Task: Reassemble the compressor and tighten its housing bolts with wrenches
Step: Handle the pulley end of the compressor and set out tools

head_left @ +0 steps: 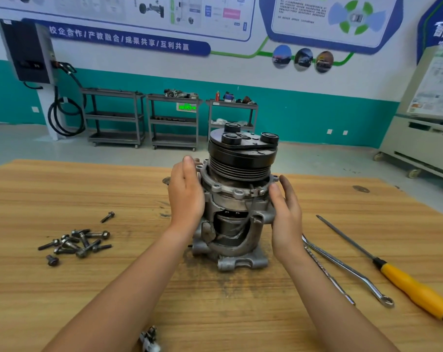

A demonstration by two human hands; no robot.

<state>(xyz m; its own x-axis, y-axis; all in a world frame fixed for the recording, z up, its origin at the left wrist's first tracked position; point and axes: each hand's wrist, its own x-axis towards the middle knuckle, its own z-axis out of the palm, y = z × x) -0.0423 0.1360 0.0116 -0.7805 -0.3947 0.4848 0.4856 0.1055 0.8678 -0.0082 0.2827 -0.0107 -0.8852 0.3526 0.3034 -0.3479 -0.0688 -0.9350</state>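
Note:
The compressor [237,199] stands upright in the middle of the wooden table [88,189], its black pulley and clutch plate on top and its cut-away silver housing below. My left hand [186,196] lies flat against the housing's left side, fingers straight and pointing up to the flange. My right hand [286,214] is held at the right side with straight fingers, fingertips near the flange. A pile of several housing bolts [78,243] lies to the left, with one bolt [107,217] apart from it. Two wrenches [342,270] lie on the right.
A screwdriver with a yellow handle [413,285] lies at the far right of the table, beyond the wrenches. A small metal part [149,339] sits at the near edge. Three grey carts [173,120] stand along the far wall, and a cabinet [423,133] on the right.

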